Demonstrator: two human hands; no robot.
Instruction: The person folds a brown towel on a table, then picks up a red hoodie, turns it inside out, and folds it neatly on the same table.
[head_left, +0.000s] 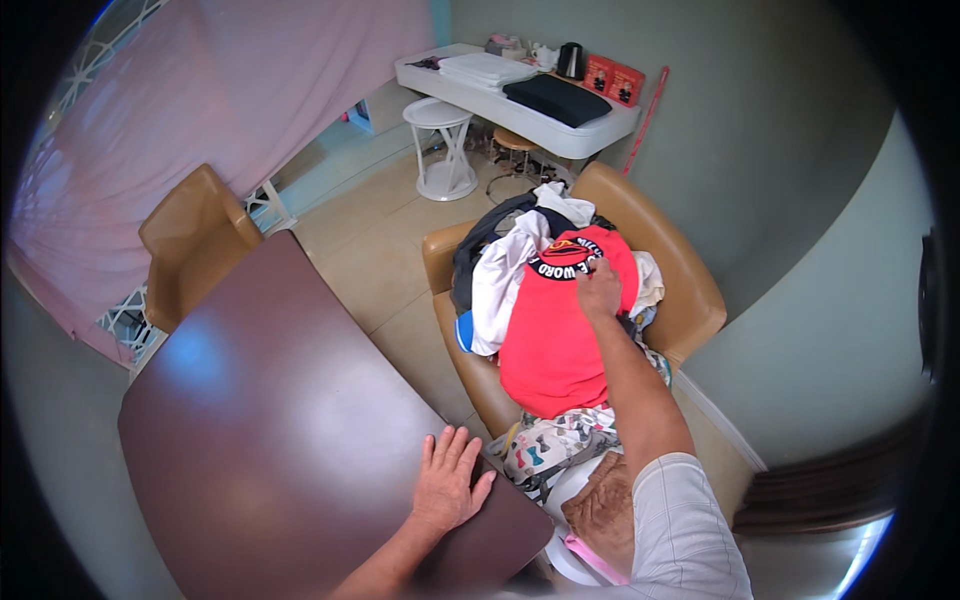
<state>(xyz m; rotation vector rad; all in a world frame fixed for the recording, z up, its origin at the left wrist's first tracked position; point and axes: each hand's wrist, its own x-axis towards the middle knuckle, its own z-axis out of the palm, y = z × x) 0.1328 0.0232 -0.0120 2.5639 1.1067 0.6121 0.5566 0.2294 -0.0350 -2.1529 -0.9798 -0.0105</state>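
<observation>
Likely bracing, our left hand (pixel 450 483) spreads on the lower-centre table (pixel 270 440); our right hand (pixel 600 291) curls on a shirt (pixel 552 350), grip unclear.

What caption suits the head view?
Left hand on dark table, right hand on red garment atop piled clothes.

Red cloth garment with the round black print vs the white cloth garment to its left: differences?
Look: the red garment carries a round black print; the white garment shows none.
Size: the red garment shows a broader area; the white garment shows as a narrower strip.
Contact: the right hand touches the red garment, not the white garment.
Shared: both lie on the tan armchair.
</observation>
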